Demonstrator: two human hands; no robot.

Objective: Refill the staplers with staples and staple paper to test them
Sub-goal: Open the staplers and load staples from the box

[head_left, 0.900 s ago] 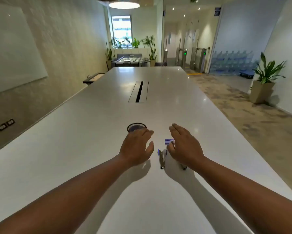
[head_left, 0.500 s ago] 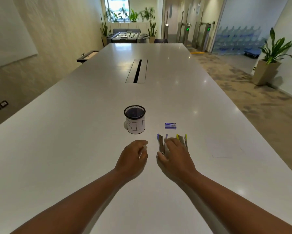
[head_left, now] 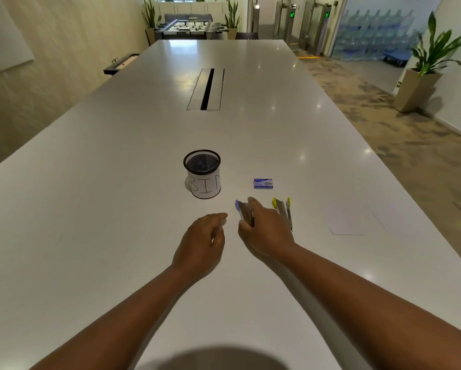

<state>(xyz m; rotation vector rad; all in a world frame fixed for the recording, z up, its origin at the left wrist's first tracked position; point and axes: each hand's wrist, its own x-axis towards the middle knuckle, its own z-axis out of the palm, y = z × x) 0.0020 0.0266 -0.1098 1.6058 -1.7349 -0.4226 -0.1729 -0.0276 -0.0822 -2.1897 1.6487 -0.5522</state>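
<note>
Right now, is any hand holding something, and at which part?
The right hand closes on the near end of the blue-tipped stapler. The left hand holds nothing.

Table (head_left: 117, 236): cup (head_left: 202, 174), box (head_left: 263, 183), probably staplers (head_left: 282, 209)

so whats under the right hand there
The right hand covers the near part of a blue-tipped stapler on the table; only its far end shows. Whether the fingers grip it is hidden.

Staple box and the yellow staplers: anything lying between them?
Nothing. In the head view, bare white table separates the staple box from the yellow staplers; the right hand sits left of that gap.
</note>
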